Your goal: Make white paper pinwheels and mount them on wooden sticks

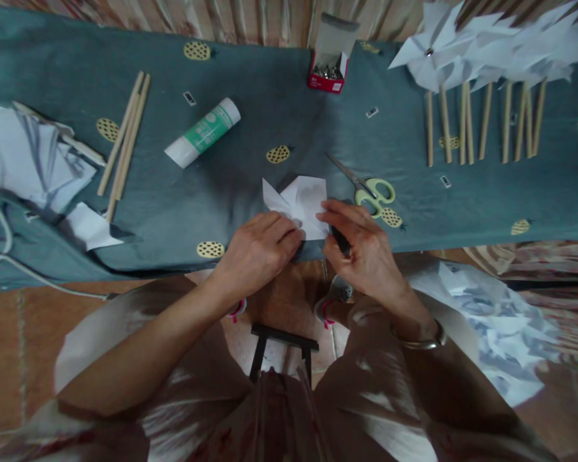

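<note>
A small white paper piece (pixel 299 200), partly folded into pinwheel flaps, lies near the front edge of a teal cloth-covered table (pixel 250 128). My left hand (pixel 259 250) rests on its lower left part, fingers curled and pressing the paper down. My right hand (pixel 361 247) pinches the paper's right edge with thumb and forefinger and also grips a thin dark tool (pixel 341 240) whose kind I cannot make out.
Green-handled scissors (pixel 368 189) lie just right of the paper. A glue stick (pixel 203 132) and wooden sticks (pixel 125 138) lie to the left. A red box of pins (pixel 328 67) stands at the back. Finished white pinwheels (pixel 481 70) lie at the far right, paper scraps (pixel 491 327) below.
</note>
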Motion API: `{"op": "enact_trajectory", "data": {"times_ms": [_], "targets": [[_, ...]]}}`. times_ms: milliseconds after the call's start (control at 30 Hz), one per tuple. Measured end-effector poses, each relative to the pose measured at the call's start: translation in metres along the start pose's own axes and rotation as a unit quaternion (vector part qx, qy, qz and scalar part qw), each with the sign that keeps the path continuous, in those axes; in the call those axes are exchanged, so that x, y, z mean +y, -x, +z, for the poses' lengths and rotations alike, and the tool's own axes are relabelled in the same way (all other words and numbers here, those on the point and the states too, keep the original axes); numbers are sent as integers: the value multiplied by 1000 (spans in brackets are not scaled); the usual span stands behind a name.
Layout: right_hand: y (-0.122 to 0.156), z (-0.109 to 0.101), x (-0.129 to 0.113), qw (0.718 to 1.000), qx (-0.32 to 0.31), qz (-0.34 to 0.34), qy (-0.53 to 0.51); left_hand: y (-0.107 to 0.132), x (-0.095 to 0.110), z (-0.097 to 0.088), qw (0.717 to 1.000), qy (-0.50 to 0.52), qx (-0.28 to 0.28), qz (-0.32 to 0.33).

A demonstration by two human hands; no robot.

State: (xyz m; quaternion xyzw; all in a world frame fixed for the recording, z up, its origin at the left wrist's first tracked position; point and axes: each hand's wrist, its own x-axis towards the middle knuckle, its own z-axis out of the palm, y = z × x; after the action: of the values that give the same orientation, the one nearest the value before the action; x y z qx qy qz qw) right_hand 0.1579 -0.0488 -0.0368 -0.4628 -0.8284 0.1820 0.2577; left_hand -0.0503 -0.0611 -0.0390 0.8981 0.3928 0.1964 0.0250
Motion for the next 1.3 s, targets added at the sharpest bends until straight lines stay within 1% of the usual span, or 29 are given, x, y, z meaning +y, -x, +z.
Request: {"op": "enact_trajectory", "data": {"times_ms": [133, 300, 500, 600, 767, 967, 1133, 1300], "targets": [[0, -4, 1, 1000, -21, 10, -16, -1, 2, -2, 1000, -4, -10, -7], [-1, -7, 4, 997, -30, 33, -66, -1, 2, -2, 1000, 0, -1, -12], [-2, -7, 6, 987, -19, 64, -148, 1, 1, -2, 1000, 9, 11, -9], [-2, -6, 5, 982, -21, 75, -172, 2, 2, -2, 1000, 24, 5, -10], [-3, -3, 5, 981, -26, 72, -180, 2, 3, -1, 1000, 19, -1, -10], [-9, -2, 6, 986, -8, 87, -143, 1, 5, 0, 1000, 8, 10, -1], [-12, -6, 9, 982, -47, 82, -162, 2, 6, -1, 1000, 6, 1, -7], [-16, -3, 6, 980, -36, 88, -175, 3, 7, 0, 1000, 13, 8, -11]]}}
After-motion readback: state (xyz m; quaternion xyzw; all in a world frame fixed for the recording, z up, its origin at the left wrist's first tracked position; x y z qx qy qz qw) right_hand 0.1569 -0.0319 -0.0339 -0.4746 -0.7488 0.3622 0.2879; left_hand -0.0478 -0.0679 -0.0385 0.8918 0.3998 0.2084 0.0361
